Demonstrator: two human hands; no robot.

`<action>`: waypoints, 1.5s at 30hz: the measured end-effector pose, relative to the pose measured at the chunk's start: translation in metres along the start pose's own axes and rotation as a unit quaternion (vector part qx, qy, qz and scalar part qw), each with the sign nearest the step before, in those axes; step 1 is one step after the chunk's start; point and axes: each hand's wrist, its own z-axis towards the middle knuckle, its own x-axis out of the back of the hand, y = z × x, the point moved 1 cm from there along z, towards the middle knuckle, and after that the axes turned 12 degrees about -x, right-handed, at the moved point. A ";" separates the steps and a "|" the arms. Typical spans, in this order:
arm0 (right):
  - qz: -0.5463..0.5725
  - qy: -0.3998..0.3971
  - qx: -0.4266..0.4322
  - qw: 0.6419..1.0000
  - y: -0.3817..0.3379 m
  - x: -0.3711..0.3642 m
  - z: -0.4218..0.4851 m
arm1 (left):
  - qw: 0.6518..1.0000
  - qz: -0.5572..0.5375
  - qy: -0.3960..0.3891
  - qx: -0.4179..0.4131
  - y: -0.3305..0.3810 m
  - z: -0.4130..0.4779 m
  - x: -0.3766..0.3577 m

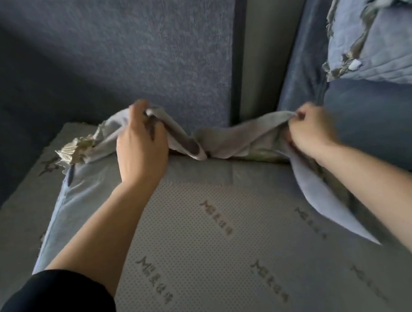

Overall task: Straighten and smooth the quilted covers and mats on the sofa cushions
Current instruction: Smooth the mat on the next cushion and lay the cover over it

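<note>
Head view | I see my left hand [139, 144] and right hand [312, 131] set apart, each curled tight on the cover [226, 140], I judge to stretch it along the backrest [150, 48] | cover pale grey, twisted between them at the rear of the dotted mat [210, 238], frill [74, 151] crumpled

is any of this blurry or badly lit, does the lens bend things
Head view: the right hand, gripping the grey cover, is smeared by motion; the left hand, holding the same cover, is a little sharper. Head view: the sofa back sinks into shadow at left, the quilted cover at right is brightest; its seam leans, likely from the wide lens.
</note>
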 end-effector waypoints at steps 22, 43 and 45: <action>-0.155 -0.085 -0.287 0.942 0.250 0.109 0.068 | 0.899 0.280 -0.324 -0.099 0.030 -0.153 -0.126; -0.185 -0.101 0.152 0.966 0.110 -0.044 -0.070 | 0.928 0.173 -0.320 -0.077 0.013 -0.135 -0.060; -0.186 -0.121 0.188 0.957 0.081 -0.061 -0.087 | 0.925 0.224 -0.299 -0.069 -0.011 -0.115 -0.023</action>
